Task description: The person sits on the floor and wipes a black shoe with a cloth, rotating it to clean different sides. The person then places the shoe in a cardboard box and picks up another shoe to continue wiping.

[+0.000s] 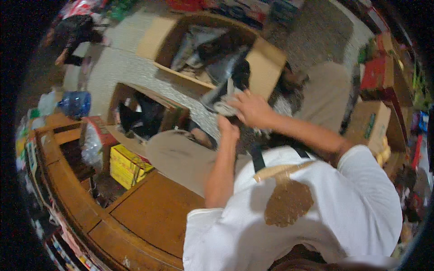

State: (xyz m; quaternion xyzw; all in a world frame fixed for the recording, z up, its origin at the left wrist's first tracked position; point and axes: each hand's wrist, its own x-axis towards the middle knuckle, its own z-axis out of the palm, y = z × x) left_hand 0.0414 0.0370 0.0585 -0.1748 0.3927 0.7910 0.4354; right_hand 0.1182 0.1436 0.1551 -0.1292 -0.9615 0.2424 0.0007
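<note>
Both my hands meet in front of my knees, on a crumpled-looking grey-white thing (224, 107) whose kind is too blurred to make out. My right hand (251, 109) has its fingers bent over the top of it. Below, my left hand (228, 129) is closed against its lower edge. Just beyond my hands stands a large cardboard box (184, 75) with its flaps folded out; grey and black items, perhaps wrapped in plastic, lie inside. To the left is a smaller cardboard box (118, 105) holding black items.
A brown wooden bench (149, 217) runs along the lower left. Near it are a yellow carton (127, 166), a clear plastic bag (92, 147) and a blue water bottle (74, 105). Cartons (368, 121) are stacked at the right. Another person (74, 34) is at the far left.
</note>
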